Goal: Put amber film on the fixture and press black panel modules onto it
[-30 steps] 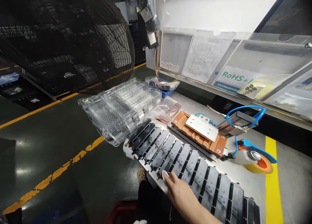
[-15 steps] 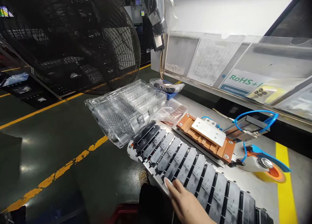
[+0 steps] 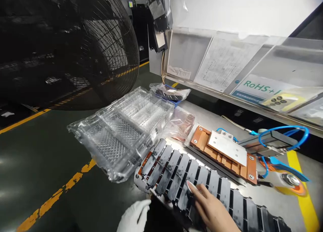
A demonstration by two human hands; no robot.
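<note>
My right hand point(image 3: 213, 206) is bare, with a white covering on one fingertip. Its fingers stretch over a row of flat grey-black strips point(image 3: 171, 173), and the extended finger rests on or just above one of them. Whether the fingers touch the strips I cannot tell. My left hand point(image 3: 135, 217), in a white glove, is at the bottom edge, off the near side of the row. Its thumb stands apart from the fingers and nothing shows in it. Orange material point(image 3: 147, 162) peeks out at the row's far left end.
A clear plastic compartment tray point(image 3: 126, 124) overhangs the table's left edge. Behind the row stands an orange-brown fixture point(image 3: 200, 134) with a metal plate and blue air hoses point(image 3: 285, 127). A bottle point(image 3: 290, 180) and tape are right, a bagged part point(image 3: 180, 124) behind, a large fan point(image 3: 113, 57) left.
My gloved left hand has come into view at the bottom. My right hand has moved from the row's near edge farther over the strips. The far-end strips look grey now, not black. The view has shifted.
</note>
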